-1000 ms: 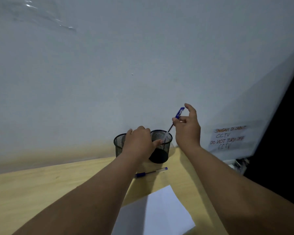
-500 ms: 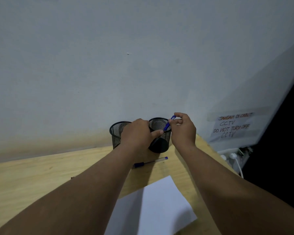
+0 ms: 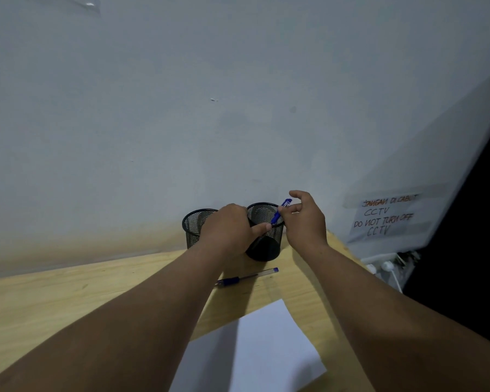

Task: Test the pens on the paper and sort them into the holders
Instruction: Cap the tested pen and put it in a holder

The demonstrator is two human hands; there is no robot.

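Observation:
Two black mesh holders stand at the wall on the wooden table (image 3: 68, 301). My left hand (image 3: 228, 229) grips the right holder (image 3: 262, 215), thumb along its front rim; the holder tilts. The left holder (image 3: 194, 226) is partly hidden behind that hand. A blue-capped pen (image 3: 280, 212) leans inside the right holder, its top above the rim. My right hand (image 3: 304, 220) hovers just right of the pen with its index finger lifted off it and its thumb tip beside it. A second blue pen (image 3: 246, 277) lies on the table. White paper (image 3: 266, 349) lies nearer me.
A taped sign reading "DO NOT TURN OFF CCTV" (image 3: 385, 216) hangs on the right wall. Below it are white plugs and cables (image 3: 388, 268) past the table's right edge. A plain wall rises directly behind the holders.
The right hand lowered the pen into the right holder, then lifted its index finger off it. The left hand kept hold of the holder.

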